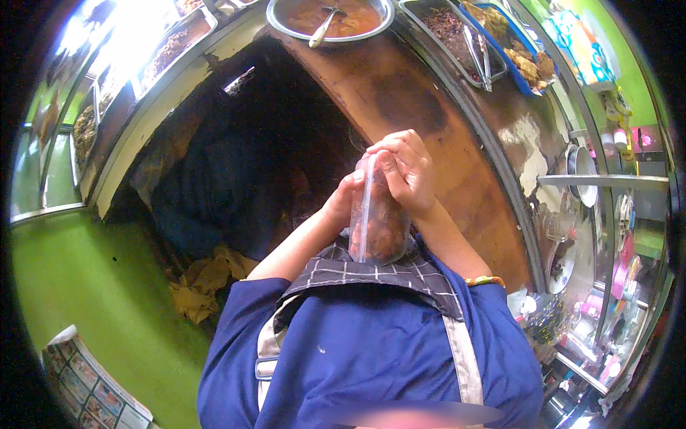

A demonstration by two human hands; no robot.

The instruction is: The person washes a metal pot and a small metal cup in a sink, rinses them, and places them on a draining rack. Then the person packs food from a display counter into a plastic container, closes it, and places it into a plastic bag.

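A clear plastic bag [379, 230] packed with reddish-brown food hangs before my chest, in front of a dark checked apron [375, 276]. My left hand [345, 195] grips its upper left side, the thumb pressed on the plastic. At the top right of the bag, my right hand [404, 166] closes its fingers around the gathered mouth. Both hands touch the bag close together, and its neck is partly hidden behind the fingers. A pale seam runs down the plastic.
Ahead, a metal bowl [370, 36] of orange-red stew holds a ladle [324, 29] on the wooden counter [455, 177]. Tongs [476, 56] rest on a tray of dark food [445, 32], beside a blue tray [514, 48] of fried pieces. Glass shelving [603, 181] stands right.
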